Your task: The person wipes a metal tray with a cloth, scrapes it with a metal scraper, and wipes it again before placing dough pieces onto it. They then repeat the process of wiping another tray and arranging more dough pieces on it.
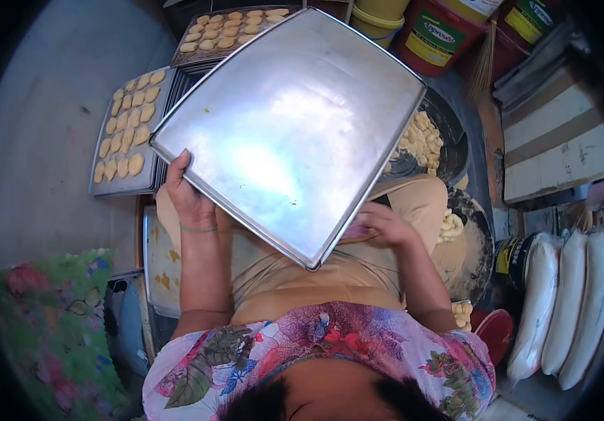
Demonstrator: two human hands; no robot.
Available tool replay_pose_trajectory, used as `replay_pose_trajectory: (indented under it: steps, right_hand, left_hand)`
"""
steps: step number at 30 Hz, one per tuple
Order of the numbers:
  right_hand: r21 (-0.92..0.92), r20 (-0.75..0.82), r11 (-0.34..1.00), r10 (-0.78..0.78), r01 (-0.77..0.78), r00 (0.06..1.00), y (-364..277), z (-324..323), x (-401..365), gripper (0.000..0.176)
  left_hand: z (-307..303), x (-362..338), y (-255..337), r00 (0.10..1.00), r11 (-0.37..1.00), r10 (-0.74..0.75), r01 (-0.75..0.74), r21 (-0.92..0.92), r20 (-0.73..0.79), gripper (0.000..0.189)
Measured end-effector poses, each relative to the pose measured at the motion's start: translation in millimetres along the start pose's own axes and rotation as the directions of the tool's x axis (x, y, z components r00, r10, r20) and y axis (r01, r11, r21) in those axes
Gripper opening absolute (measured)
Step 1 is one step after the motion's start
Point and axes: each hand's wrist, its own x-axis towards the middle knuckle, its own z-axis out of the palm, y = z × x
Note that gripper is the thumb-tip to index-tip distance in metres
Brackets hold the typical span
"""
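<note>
A large, shiny metal tray [281, 133] is held up at a tilt over my lap, its flat face bare apart from a few specks. My left hand [191, 193] grips its lower left edge, the thumb over the rim. Close to the tray's lower right edge is my right hand [379, 224], partly hidden behind it, with something pinkish at its fingers that I cannot make out. Behind the tray at the left, another tray [149, 165] carries rows of pale dough pieces.
More dough pieces lie on a tray [200, 52] at the top. Dark round pans [456, 133] with dough stand at the right, below red buckets [432, 35]. Long white packages [561, 302] are at the lower right. A green floral cloth [49, 330] hangs at the left.
</note>
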Motion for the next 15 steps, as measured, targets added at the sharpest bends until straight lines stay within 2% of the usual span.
replay_pose_trajectory:
  steps: [1, 2, 3, 5, 7, 9, 10, 11, 12, 13, 14, 15]
  right_hand:
    - [0.332, -0.083, 0.924, 0.227, -0.188, 0.97, 4.7, -24.1, -22.1, 0.031]
    - [0.225, -0.28, 0.97, 0.154, -0.092, 0.948, -21.5, -37.2, -45.3, 0.026]
    - [0.21, -0.387, 0.965, -0.063, 0.155, 0.92, -25.6, -58.4, -63.0, 0.022]
    - [0.344, -0.631, 0.829, -0.143, 0.44, 0.763, -64.3, -71.6, -102.5, 0.024]
    - [0.314, -0.834, 0.721, -0.102, 0.618, 0.543, -103.4, -59.4, -118.7, 0.022]
    - [0.117, -0.839, 0.673, -0.327, 0.73, 0.435, -113.5, -62.5, -124.9, 0.018]
    - [0.158, -0.806, 0.704, -0.313, 0.693, 0.502, -127.5, -54.4, -125.7, 0.017]
    - [0.034, -0.887, 0.761, -0.276, 0.648, 0.371, -136.1, -36.0, -113.5, 0.017]
    - [0.095, -0.735, 0.744, -0.396, 0.661, 0.551, -130.3, -26.0, -108.7, 0.014]
    - [0.045, -0.77, 0.791, -0.361, 0.61, 0.525, -120.7, 2.0, -90.6, 0.015]
    - [-0.375, -0.44, 0.749, -0.663, 0.546, 0.606, -124.4, 11.2, -67.5, 0.027]
    - [-0.63, -0.203, 0.705, -0.554, 0.325, 0.808, -122.3, 25.2, -50.8, 0.04]
  left_hand:
    - [0.5, -0.2, -0.9, 1.0, 1.0, -0.008, 0.008, -0.013, 0.012, 0.048]
    - [2.8, -0.6, -2.9, 0.999, 0.999, -0.021, 0.022, -0.026, 0.026, 0.048]
    - [4.5, -0.4, -6.0, 0.998, 0.999, -0.038, 0.04, -0.037, 0.043, 0.048]
    - [2.2, 4.0, -17.4, 0.996, 0.996, -0.073, 0.075, -0.047, 0.043, 0.048]
    - [4.7, 4.6, -31.6, 0.992, 0.993, -0.111, 0.113, -0.04, 0.058, 0.048]
    - [15.0, 3.7, -50.3, 0.985, 0.989, -0.146, 0.148, -0.021, 0.091, 0.047]
    - [13.6, 7.0, -61.4, 0.984, 0.989, -0.145, 0.146, 0.002, 0.104, 0.047]
    - [18.0, 7.4, -69.3, 0.975, 0.984, -0.175, 0.176, 0.007, 0.135, 0.045]
    - [21.9, 6.1, -77.1, 0.965, 0.978, -0.206, 0.207, 0.015, 0.164, 0.043]
    - [25.1, 4.6, -84.3, 0.953, 0.971, -0.238, 0.237, 0.026, 0.189, 0.04]
    - [26.4, 4.5, -92.7, 0.952, 0.969, -0.246, 0.235, 0.082, 0.181, 0.038]
    - [26.0, 6.1, -101.2, 0.952, 0.963, -0.252, 0.23, 0.14, 0.172, 0.036]
